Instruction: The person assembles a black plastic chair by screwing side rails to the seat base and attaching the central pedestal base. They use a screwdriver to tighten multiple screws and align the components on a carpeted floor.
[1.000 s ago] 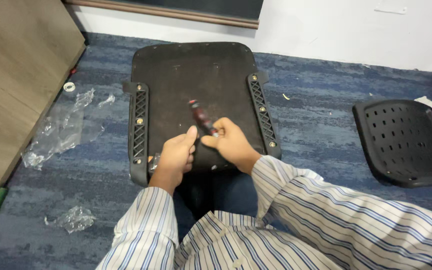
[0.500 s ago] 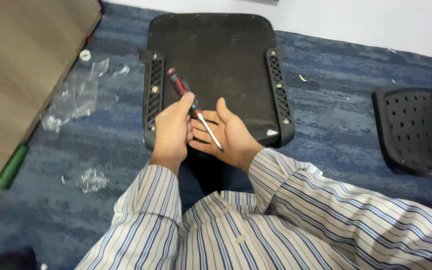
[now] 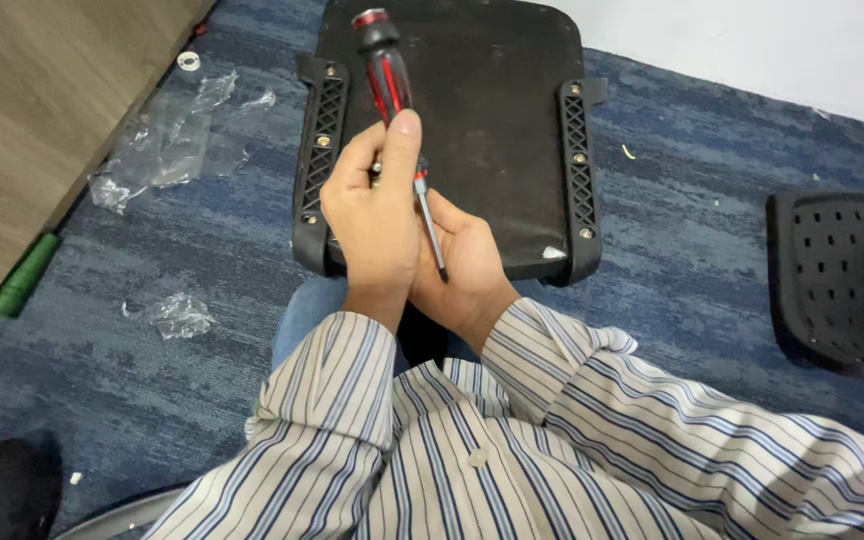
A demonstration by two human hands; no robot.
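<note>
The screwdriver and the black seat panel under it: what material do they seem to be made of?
Screwdriver: handle looks like red and black plastic or rubber, slightly glossy; the thin shaft shines like bare metal. Seat panel: matte black, probably plastic or coated board; its ribbed side rails look like moulded plastic.

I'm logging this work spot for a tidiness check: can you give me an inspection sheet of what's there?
Surface: blue carpet floor.
Job's things: red-and-black screwdriver, tip towards the person; flat black chair seat panel with ribbed side brackets, screws visible.
Clutter: clear plastic bags, a smaller scrap, green cylinder, small white ring.
Grippers: left hand grips the screwdriver; right hand open beneath the shaft.
Cables: nothing seen.
Surroundings: wooden panel, white wall, perforated black plastic piece.
</note>
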